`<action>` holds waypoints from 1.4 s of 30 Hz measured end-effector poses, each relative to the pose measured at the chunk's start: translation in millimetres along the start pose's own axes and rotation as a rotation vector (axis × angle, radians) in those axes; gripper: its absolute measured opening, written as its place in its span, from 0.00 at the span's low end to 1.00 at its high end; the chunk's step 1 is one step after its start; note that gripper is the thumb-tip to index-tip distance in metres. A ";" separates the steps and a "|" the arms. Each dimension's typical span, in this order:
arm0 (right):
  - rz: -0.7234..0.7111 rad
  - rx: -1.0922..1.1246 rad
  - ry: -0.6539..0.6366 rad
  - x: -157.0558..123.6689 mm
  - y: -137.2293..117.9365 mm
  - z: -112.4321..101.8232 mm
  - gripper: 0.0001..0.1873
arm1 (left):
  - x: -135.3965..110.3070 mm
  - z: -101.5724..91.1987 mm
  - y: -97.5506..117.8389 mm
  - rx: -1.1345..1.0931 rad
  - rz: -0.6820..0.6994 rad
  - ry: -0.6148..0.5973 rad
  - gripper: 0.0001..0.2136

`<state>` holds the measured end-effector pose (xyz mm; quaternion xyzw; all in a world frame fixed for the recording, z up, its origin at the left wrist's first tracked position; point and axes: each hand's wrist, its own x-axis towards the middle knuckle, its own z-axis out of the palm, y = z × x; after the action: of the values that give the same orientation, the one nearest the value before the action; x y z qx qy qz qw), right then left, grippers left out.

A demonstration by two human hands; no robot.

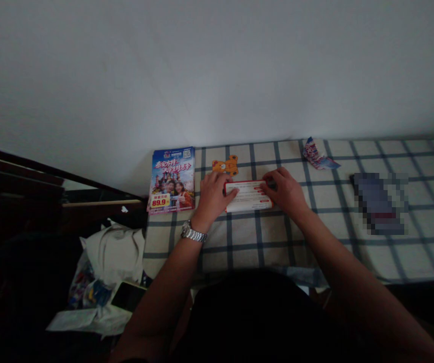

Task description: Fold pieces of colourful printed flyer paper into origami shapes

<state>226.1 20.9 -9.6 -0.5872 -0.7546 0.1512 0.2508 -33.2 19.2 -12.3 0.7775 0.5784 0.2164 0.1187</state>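
Observation:
A folded red-and-white leaflet [249, 196] lies on the checked tablecloth [262, 242] in front of me. My left hand [212, 194], with a metal watch on its wrist, presses flat on the leaflet's left end, fingers stretched out. My right hand [285, 190] rests on the leaflet's right end with the fingers curled down onto the paper's edge. An orange bear-shaped cutout [226, 165] lies just beyond my left hand.
A colourful flyer [172, 179] marked 89.9 lies at the table's left edge. A crumpled paper scrap [317, 155] sits near the wall. A blurred-out object [380, 201] lies to the right. Bags and papers [99, 282] are piled on the floor at left.

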 end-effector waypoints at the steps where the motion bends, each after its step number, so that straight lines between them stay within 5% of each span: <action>1: 0.001 0.001 -0.002 0.3 0.1 0.0 0.09 | -0.1 0.2 -0.2 -0.003 0.001 0.001 0.13; 42: 0.021 -0.049 -0.009 1.1 -1.6 0.7 0.07 | 1.2 -0.8 -1.7 -0.021 0.015 -0.011 0.12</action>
<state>224.2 21.6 -9.1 -0.6004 -0.7530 0.1380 0.2311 -34.7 20.8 -12.0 0.7817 0.5695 0.2193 0.1284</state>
